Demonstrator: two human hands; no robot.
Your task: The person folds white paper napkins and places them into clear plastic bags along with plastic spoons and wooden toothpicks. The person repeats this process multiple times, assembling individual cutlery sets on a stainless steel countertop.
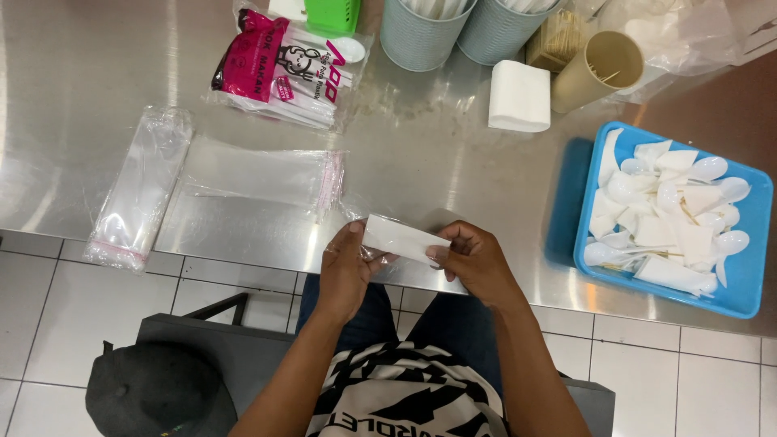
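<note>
Napkin [402, 238] is lying crosswise between your hands, left hand [346, 271] and right hand [477, 260] each pinching an end.

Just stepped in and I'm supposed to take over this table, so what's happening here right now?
A seated person holds a folded white paper napkin in a clear plastic sleeve between both hands, left hand at one end and right hand at the other, over the edge of the shiny steel table. A stack of empty clear plastic sleeves lies to the left. On the right, a blue plastic tray holds white plastic spoons and wrapped napkins.
</note>
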